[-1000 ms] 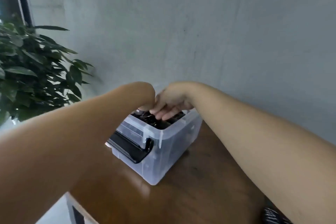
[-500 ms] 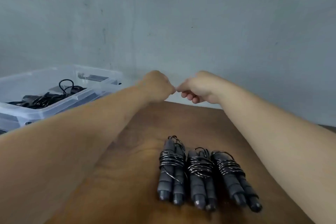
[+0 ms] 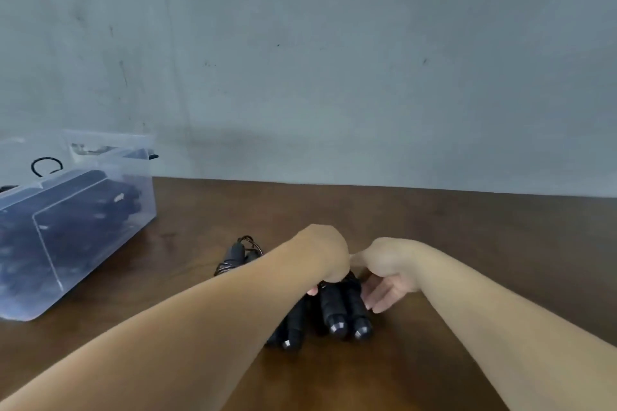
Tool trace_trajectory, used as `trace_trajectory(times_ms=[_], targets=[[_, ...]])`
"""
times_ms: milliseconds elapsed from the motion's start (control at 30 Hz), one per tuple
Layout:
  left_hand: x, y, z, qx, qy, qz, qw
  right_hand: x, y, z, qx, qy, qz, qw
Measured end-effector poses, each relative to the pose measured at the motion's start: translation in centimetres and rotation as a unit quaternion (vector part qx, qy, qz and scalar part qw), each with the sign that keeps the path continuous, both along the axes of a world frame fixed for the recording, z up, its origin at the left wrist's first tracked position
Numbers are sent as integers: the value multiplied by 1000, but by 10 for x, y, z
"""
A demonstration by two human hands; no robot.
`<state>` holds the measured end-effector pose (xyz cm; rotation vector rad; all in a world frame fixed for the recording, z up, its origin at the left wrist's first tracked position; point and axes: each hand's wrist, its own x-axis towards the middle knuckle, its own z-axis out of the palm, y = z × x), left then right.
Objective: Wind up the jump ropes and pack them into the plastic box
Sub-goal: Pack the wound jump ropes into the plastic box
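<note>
Three wound ropes (image 3: pixel 345 309) lie side by side on the table (image 3: pixel 467 243), a dark brown wooden top with a faint sheen. Each is a pair of black cylindrical handles, matte and rounded at the tips, with thin dark cord looped tightly round the middle. Their long axes run roughly from 12 to 6 o'clock, the blunt handle ends pointing toward 6, at the viewer; the leftmost bundle (image 3: pixel 235 255) leans a little, its top toward 1 o'clock, with small wire-like loops sticking out at the far end.

The left hand (image 3: pixel 325 255) comes down over the middle bundle, fingers curled under — the grip itself is hidden by the wrist, so whether it holds that bundle cannot be told for sure, though one fingertip shows beside the handles. The right hand (image 3: pixel 384 280) sits at 3 o'clock of the rightmost bundle, fingers straight and slightly spread, their tips touching the side of the outer handle.

At 9 o'clock from the bundles stands the box (image 3: pixel 100 210), clear, frosted plastic with rounded corners and a stepped rim, lid off. Through its wall dark rope handles show as a blurred mass, and one black loop of cord (image 3: pixel 46 165) rises above the rim. Behind everything is a plain grey wall (image 3: pixel 334 60), flat and lightly scuffed.
</note>
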<state>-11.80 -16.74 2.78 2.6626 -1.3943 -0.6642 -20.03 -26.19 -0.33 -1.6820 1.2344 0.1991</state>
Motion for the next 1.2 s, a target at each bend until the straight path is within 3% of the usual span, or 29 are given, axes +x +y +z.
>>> trace_trajectory(times_ms=[100,267,367,467,600,800,933,1200], targets=[[-12,0,-3,26,-44,-5,999,-1,9,-9,48,-41,-26,998],[-17,2,0,19,25,26,999,-15,10,-4,74,-87,-48,992],[-21,2,11,-61,103,46,992,-29,4,17,56,-114,-58,990],[-15,-6,24,-152,110,52,981,-35,1,47,19,-159,-54,986],[13,-13,40,-306,224,129,917,-13,1,87,-94,-203,-37,974],[95,15,78,-470,223,203,829,83,25,138,-161,-285,23,945],[171,61,118,-555,174,253,773,170,58,170,-168,-363,77,913],[320,175,156,-537,123,348,758,369,140,194,-167,-403,198,878]])
